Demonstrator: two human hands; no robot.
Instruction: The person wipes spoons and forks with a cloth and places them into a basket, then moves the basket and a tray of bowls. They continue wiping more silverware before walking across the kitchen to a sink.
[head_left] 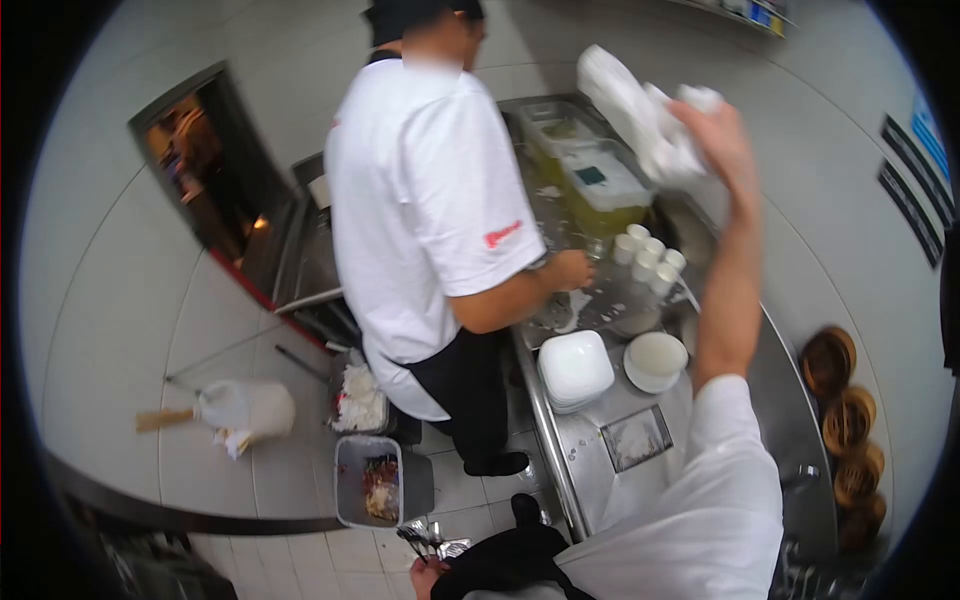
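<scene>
My right hand is raised high at the upper right, its fingers closed on a bunched white cloth that hangs out to the left. Low in the view, beside my dark apron, my left hand grips several pieces of cutlery, which look like forks or spoons and point upward. Below my raised arm, a stack of square white dishes and a stack of round white bowls stand on the metal counter. White cups are grouped farther back.
A co-worker in a white shirt stands at the counter, one hand over it. Tubs of yellowish liquid stand behind. On the floor are a grey bin of food scraps and another bin. Round wooden pieces line the right wall.
</scene>
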